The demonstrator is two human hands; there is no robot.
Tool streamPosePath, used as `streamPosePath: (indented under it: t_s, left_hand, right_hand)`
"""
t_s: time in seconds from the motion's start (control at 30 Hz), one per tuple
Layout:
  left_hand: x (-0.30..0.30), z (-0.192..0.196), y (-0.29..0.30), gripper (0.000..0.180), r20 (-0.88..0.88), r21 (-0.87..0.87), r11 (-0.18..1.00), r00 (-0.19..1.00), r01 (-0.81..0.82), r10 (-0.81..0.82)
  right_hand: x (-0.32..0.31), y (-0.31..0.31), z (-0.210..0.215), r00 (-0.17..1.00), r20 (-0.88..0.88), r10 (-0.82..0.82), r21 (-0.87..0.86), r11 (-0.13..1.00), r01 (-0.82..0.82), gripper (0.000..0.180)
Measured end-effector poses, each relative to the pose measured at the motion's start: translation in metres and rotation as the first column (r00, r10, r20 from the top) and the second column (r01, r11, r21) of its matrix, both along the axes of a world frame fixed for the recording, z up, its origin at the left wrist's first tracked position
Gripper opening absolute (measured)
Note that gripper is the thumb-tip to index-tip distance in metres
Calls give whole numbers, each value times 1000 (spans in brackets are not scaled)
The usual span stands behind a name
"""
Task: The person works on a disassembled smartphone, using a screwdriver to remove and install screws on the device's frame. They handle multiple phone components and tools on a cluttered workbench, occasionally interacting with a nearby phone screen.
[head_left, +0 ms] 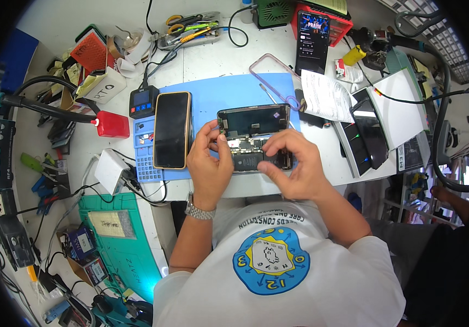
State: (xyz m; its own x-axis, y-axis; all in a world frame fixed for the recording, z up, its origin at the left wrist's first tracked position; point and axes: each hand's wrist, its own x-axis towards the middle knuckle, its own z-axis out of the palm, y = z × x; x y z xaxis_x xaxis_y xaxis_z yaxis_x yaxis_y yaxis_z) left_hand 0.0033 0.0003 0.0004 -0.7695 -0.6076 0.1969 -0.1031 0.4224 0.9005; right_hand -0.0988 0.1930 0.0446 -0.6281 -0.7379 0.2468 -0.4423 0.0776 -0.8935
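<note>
An opened phone (248, 143) lies on the blue mat (207, 90) at the bench's near edge. Its lifted screen panel (256, 121) leans up at the far side, and its circuit board and black battery (246, 162) are exposed. At the phone's left edge, my left hand (212, 158) pinches it between thumb and fingers, by the gap between panel and body. Over the right part of the body is my right hand (300, 163), fingers bent and thumb apart, nothing visible between them; whether its fingertips touch the phone is unclear.
Left of my hands lies another phone (173, 131) in a gold-edged case, beside a small black device (143, 102). A clear phone case (270, 61), a paper sheet (324, 98) and a standing phone (312, 43) are at the far right. Pliers and tweezers (191, 32) fill a holder behind.
</note>
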Motion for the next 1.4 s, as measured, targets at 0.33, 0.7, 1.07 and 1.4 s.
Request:
streamPosePath:
  t_s: [0.33, 0.7, 1.07, 1.4]
  left_hand:
    - [-8, 8, 5, 39, -270, 383, 902, 910, -199, 315]
    - [21, 57, -7, 31, -273, 217, 889, 849, -403, 452]
    - [23, 26, 6, 33, -137, 252, 933, 945, -256, 296]
    - [10, 9, 6, 36, -84, 125, 962, 964, -242, 253]
  right_hand:
    - [6, 19, 11, 950, -310, 37, 347, 935, 76, 54]
    - [-17, 13, -4, 930, -369, 1, 295, 948, 116, 53]
    - [-2, 44, -3, 939, -304, -161, -18, 986, 163, 27]
    - [-44, 226, 29, 574, -63, -816, 32, 574, 818, 11]
